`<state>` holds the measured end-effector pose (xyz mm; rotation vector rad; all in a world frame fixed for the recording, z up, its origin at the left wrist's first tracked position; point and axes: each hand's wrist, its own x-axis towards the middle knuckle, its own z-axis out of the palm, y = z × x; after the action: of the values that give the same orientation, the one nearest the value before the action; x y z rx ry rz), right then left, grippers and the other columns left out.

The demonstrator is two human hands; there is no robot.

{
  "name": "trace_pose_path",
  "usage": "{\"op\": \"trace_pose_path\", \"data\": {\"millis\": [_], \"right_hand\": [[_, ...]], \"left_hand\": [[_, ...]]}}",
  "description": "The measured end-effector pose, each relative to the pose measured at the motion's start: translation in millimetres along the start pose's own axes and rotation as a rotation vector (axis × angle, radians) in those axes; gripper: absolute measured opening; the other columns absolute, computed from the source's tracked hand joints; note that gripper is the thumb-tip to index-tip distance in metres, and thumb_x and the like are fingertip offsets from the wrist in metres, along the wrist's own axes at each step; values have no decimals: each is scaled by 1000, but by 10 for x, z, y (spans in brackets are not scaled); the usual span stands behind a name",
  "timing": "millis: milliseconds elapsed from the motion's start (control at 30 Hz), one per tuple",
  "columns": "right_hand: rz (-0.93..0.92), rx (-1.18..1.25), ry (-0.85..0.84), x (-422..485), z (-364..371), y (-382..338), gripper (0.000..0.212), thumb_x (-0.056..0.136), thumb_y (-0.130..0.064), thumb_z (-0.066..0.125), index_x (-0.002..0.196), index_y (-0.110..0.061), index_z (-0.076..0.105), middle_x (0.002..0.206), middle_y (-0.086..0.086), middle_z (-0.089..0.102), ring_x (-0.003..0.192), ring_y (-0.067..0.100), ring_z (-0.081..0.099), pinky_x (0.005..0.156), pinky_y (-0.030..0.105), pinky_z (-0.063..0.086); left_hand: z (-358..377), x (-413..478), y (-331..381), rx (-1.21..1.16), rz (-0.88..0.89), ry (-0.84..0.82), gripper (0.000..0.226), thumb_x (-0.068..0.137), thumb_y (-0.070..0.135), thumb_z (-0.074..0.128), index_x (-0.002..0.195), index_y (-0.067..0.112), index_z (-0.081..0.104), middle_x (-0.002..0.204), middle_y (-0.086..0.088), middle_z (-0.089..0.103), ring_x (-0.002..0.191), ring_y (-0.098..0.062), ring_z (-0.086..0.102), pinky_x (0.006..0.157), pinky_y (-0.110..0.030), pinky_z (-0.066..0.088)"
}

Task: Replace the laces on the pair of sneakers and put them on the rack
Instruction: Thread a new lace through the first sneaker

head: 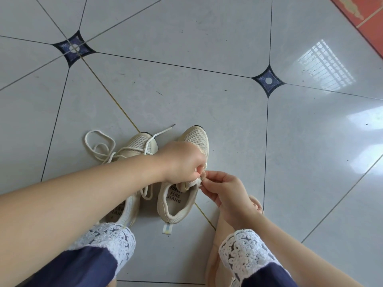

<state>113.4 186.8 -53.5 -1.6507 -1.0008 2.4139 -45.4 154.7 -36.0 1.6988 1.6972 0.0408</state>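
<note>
Head view: L hand (182, 160) & R hand (224, 188) both pinch soft, limp lace (205, 165) at light sneaker's (196, 138) top eyelets; probably best gripped nr tip.

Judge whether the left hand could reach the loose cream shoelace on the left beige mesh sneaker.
Probably yes: the loose cream shoelace lies beside the left hand, which must first release the right beige sneaker.

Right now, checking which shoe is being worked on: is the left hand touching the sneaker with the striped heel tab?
Touching. Head view: the left hand lies across the sneaker, pinching at its tongue.
</note>
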Motion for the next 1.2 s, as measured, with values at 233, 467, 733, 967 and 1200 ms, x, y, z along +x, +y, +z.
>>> {"op": "trace_pose_path", "data": {"millis": [233, 467, 733, 967, 1200], "right_hand": [[-2, -25, -54, -42, 37, 47, 13, 87, 5, 56, 86, -2, 67, 74, 5, 70, 71, 11, 66, 69, 15, 51], [23, 30, -57, -48, 75, 39, 23, 85, 1, 59, 68, -6, 72, 68, 9, 60, 59, 9, 57, 65, 16, 53], [16, 95, -45, -69, 63, 69, 13, 85, 4, 58, 81, 1, 70, 73, 9, 67, 65, 12, 60, 68, 16, 53], [30, 128, -82, -79, 11, 88, 19, 90, 6, 48, 92, 3, 67, 78, 8, 69, 72, 10, 65, 70, 16, 53], [128, 294, -79, -51, 35, 124, 14, 88, 7, 48, 90, 2, 61, 71, 6, 66, 60, 8, 62, 59, 14, 52]], "left_hand": [[29, -44, 4, 145, 50, -68, 13, 86, 27, 48, 86, 25, 62, 85, 5, 61, 85, -17, 55, 61, -25, 32], [106, -143, -10, 40, -16, 37, 10, 84, 27, 49, 82, 27, 59, 77, 9, 49, 85, -11, 51, 63, -25, 31], [105, -132, 48, 56, -88, -8, 12, 83, 24, 49, 83, 19, 59, 88, 3, 62, 87, -18, 57, 65, -28, 44], [138, -105, 44, 21, -110, 1, 11, 82, 23, 49, 80, 18, 59, 88, 3, 62, 85, -18, 58, 64, -27, 43], [296, -212, -2, -323, -188, 129, 7, 78, 25, 60, 72, 28, 63, 87, 13, 64, 84, -4, 55, 70, -25, 43]]}}
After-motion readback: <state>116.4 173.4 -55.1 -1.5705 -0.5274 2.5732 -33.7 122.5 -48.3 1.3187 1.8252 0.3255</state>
